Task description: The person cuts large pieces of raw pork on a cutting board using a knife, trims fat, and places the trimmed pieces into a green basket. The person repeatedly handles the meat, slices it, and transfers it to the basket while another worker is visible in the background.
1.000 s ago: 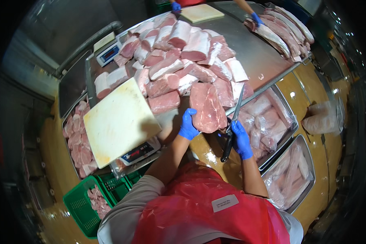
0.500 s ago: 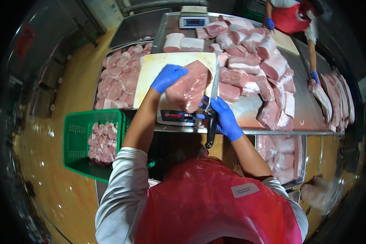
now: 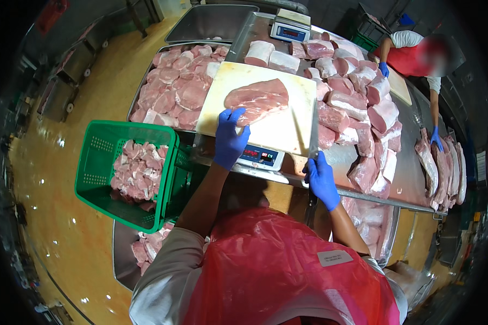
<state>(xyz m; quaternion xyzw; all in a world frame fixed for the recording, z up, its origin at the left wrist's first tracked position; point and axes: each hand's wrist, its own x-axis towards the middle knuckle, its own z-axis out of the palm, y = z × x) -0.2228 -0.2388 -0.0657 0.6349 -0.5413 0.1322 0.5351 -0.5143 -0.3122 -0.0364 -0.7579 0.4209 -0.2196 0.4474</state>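
Note:
A slab of raw pork (image 3: 260, 100) lies flat on the white cutting board (image 3: 293, 132). My left hand (image 3: 232, 138), in a blue glove, has its bent fingers and thumb on the slab's near left edge. At the board's near right corner, my gloved right hand (image 3: 322, 183) is closed round the handle of a long knife (image 3: 314, 130). The knife's blade points away from me along the board's right edge, and its dark handle is partly hidden by the hand. Beneath the board's near edge shows a scale (image 3: 261, 157) with a lit display.
Pork chunks (image 3: 358, 105) cover the steel table (image 3: 336, 157) on the right. Left of the board stands a tray of pork slices (image 3: 173, 89); a green crate (image 3: 130, 214) holds trimmings. A second scale (image 3: 291, 27) sits farther back. A co-worker's hand (image 3: 436, 138) touches long meat slabs at far right.
The pork slab has gone from being held up and tilted to lying on the board. My right hand and knife have drawn back to the right. The view has turned.

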